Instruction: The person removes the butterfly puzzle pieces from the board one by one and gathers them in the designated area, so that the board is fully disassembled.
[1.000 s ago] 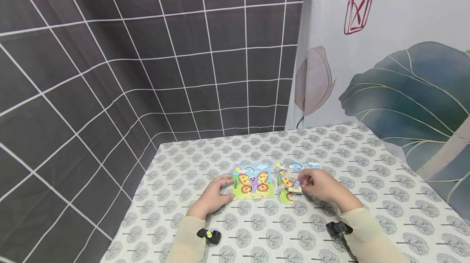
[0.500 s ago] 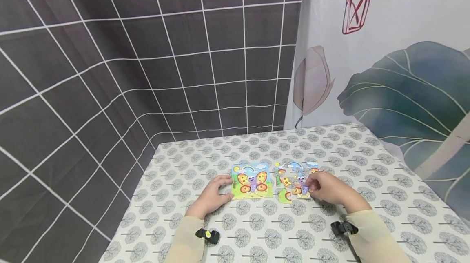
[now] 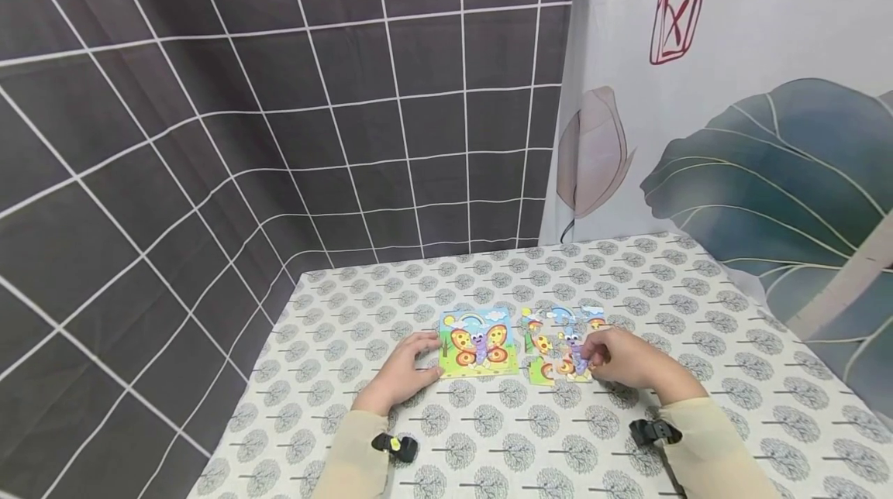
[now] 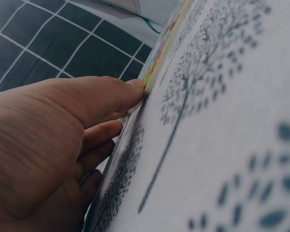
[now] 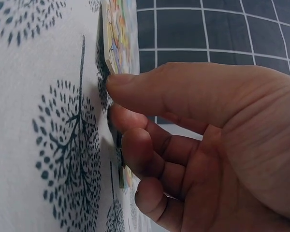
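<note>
A butterfly picture board [image 3: 480, 340], whole and flat, lies left of centre on the patterned tablecloth. My left hand [image 3: 403, 373] rests at its left edge, fingers spread and relaxed, with the thumb tip [image 4: 135, 89] touching the near corner in the left wrist view. To the right lie loose butterfly puzzle pieces [image 3: 540, 370], roughly laid out as the same picture. With curled fingers, my right hand [image 3: 624, 356] pinches the right edge of a puzzle piece [image 3: 579, 367] showing the purple body. In the right wrist view the thumb sits against that piece's edge [image 5: 111, 43].
Several other pieces form the upper rows, including a rainbow piece [image 3: 562, 315] and a cloud piece [image 3: 593, 311]. A dark grid-patterned curtain [image 3: 391, 173] hangs behind the table and along the left; a white printed curtain [image 3: 628, 18] hangs on the right.
My right hand has lowered the purple-body piece from a tilted, raised position and moved it rightward and flat among the others. Since half a second ago it has shifted slightly right. The left hand stays put.
</note>
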A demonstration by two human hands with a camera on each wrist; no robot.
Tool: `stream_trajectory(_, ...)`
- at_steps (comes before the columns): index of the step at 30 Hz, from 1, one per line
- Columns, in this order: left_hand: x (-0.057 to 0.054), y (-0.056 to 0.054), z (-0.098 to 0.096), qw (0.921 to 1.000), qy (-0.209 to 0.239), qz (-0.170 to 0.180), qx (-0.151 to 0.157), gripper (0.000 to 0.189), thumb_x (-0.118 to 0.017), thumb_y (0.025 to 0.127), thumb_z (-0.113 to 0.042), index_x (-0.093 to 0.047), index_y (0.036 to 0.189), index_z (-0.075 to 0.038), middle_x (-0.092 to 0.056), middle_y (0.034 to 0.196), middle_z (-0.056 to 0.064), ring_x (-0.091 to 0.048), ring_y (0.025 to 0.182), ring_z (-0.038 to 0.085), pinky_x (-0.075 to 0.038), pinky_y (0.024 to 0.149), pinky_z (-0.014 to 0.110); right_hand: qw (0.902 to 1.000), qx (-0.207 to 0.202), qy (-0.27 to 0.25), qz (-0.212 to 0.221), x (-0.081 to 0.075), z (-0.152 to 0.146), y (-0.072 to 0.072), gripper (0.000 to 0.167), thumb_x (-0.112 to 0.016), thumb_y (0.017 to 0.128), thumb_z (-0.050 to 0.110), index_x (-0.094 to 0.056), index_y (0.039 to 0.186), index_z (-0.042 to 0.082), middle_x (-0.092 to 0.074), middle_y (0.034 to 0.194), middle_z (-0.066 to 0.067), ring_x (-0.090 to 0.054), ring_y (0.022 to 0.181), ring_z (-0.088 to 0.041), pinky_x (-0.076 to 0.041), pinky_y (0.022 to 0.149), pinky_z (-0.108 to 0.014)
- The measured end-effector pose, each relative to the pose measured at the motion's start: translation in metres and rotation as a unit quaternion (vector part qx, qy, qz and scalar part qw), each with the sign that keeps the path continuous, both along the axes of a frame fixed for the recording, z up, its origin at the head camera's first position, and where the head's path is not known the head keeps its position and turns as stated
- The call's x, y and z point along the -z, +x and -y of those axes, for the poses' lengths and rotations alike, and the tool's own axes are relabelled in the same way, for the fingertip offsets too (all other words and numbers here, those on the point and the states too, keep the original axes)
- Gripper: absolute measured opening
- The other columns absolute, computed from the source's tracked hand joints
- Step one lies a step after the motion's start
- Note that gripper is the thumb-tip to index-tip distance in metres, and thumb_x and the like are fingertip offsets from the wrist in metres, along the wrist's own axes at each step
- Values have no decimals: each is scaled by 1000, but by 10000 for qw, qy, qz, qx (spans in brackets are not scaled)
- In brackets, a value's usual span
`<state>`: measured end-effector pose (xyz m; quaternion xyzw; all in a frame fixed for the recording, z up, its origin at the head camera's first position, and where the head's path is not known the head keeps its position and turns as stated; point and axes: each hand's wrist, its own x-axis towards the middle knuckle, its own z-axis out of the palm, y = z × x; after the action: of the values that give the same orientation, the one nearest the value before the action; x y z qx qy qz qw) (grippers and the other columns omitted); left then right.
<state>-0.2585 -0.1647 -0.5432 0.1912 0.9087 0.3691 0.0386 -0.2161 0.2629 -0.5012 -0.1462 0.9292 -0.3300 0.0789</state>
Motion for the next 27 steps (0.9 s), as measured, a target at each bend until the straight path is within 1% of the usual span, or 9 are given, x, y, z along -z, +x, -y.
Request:
stream_trajectory(10,-1,0,0,10000,71,-33,51,50,-80,92,-25,-67,138,-15,-52,155,-1,-39,149,31,-30,124,57,9999,-115,-28,-75,1,0,1,23,-82,76,0,-71,93,12,-57,76,3,-54,71,-14,-51,66,-27)
stream_trajectory(22,-3,1,0,9999,120,-10,64,49,-80,91,-25,-67,137,-14,-52,155,1,-39,149,32,-29,124,57,10000,8,-94,-32,3,0,0,26,-82,76,-1,-71,96,12,-56,76,2,-53,69,-16,-49,62,-27)
stream_trajectory(27,-4,1,0,9999,121,-37,95,49,-80,91,-24,-67,137,-13,-52,155,2,-40,149,32,-29,124,56,9999,56,-86,-28,2,1,-1,25,-82,78,0,-71,97,11,-57,77,2,-54,70,-16,-51,63,-27)
